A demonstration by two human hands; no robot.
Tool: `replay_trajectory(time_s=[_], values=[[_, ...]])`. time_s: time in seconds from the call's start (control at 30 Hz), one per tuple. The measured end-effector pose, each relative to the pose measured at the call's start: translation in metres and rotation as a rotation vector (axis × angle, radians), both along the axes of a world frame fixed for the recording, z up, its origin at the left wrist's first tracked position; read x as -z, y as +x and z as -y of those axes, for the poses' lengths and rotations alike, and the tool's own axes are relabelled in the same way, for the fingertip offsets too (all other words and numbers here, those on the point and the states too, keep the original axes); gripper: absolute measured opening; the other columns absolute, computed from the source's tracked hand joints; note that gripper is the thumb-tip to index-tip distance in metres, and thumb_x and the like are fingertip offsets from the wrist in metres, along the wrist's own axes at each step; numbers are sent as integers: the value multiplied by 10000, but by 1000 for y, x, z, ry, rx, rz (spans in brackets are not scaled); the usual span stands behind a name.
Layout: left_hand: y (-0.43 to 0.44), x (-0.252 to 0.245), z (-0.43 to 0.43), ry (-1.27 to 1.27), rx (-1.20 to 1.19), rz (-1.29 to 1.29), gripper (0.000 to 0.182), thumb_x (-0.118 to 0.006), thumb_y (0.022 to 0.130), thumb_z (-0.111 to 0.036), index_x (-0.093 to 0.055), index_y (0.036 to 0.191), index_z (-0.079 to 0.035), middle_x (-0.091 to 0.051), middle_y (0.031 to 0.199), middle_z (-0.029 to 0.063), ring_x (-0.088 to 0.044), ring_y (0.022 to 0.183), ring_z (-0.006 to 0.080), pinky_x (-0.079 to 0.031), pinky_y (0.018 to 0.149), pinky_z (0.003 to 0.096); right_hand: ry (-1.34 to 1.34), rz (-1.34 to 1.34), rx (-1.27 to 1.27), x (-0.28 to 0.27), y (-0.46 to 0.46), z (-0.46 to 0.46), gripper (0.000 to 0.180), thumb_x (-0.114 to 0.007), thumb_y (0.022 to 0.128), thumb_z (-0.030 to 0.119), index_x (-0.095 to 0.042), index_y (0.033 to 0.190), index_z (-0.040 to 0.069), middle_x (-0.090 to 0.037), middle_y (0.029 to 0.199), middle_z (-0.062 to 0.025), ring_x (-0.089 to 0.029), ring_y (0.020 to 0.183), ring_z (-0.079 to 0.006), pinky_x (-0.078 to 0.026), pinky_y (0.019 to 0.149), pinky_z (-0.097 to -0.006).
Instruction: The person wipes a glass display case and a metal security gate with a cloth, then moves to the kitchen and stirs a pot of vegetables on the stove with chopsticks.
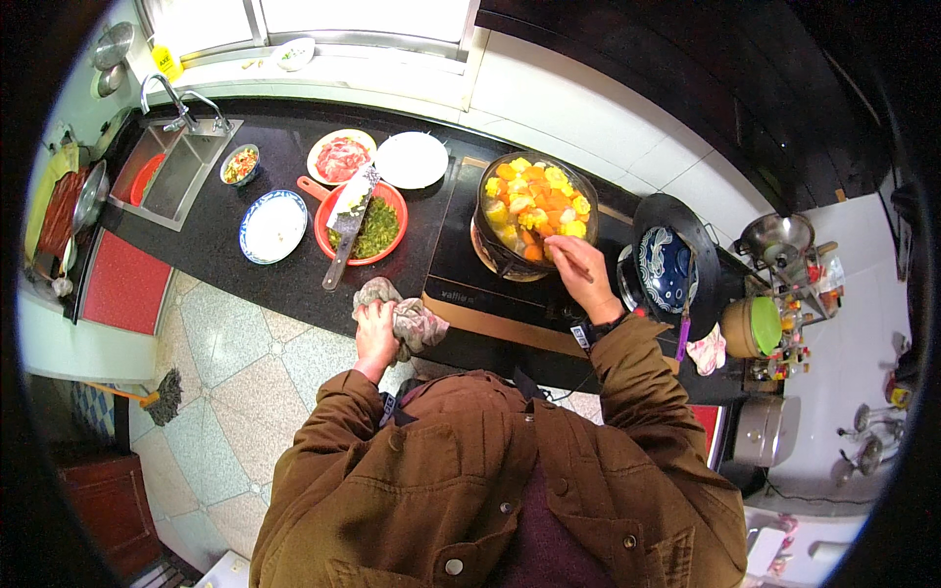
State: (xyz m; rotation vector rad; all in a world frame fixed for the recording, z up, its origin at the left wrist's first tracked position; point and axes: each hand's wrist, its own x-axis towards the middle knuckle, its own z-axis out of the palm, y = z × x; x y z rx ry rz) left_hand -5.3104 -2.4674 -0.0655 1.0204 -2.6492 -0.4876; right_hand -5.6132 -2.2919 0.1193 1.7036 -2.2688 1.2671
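Observation:
My right hand point(582, 273) grips a thin brown utensil, perhaps chopsticks point(584, 274), at the near right rim of a dark pot point(481, 213). The pot holds corn pieces point(556, 178), carrot chunks and broth; the utensil's far end is hidden among the food. My left hand point(376, 331) is closed on a crumpled patterned cloth point(419, 323) at the counter's front edge. Beyond that hand, a cleaver point(345, 239) with chopped pale bits on its blade lies across a red plastic colander or bowl point(401, 234) of chopped greens point(378, 228).
Behind the colander are a plate of raw meat point(342, 158) and a white plate point(412, 160). A blue-rimmed plate point(273, 226), a small bowl point(240, 165) and the sink point(184, 176) stand left. A wok point(709, 272) holding a blue patterned bowl point(662, 268) is at right.

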Motion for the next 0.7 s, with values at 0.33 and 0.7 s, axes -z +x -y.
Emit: replay_trajectory(time_s=[0.33, 0.7], values=[[-1, 0, 0, 35, -16, 30, 631, -691, 589, 4, -525, 1178, -148, -476, 1194, 120, -424, 1150, 384, -420, 980, 420, -42, 536, 185, -21, -37, -15, 169, -568, 937, 150, -622, 1005, 4, -645, 854, -53, -598, 723, -101, -498, 645, -225], [-1, -1, -1, 7, -11, -7, 604, -656, 597, 27, -536, 1167, -136, -477, 1182, 129, -424, 1127, 383, -409, 981, 425, -195, 719, 339, -14, -33, -8, 219, -566, 946, 206, -592, 980, -8, -643, 818, -99, -634, 644, -140, -548, 583, -256]])
